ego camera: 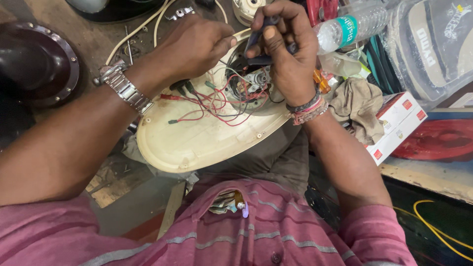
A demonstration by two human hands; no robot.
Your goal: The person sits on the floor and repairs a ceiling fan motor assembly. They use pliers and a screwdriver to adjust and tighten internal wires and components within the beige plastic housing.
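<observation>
A cream oval plastic base cover (197, 143) lies tilted on my lap, its inside facing up. Red, black and white wires (217, 106) spread across it toward a small switch assembly (253, 81) in its round opening. My right hand (286, 44) is closed around a dark-handled tool (258, 34) whose tip points down into that opening. My left hand (194, 47), with a metal watch on the wrist, rests on the cover's far rim, fingers pinched beside the tool.
A clear plastic water bottle (352, 27) lies at the upper right above a crumpled brown rag (357, 111) and a white and red carton (399, 125). A dark round metal housing (42, 61) sits at the left. White cable (140, 29) runs across the worn surface.
</observation>
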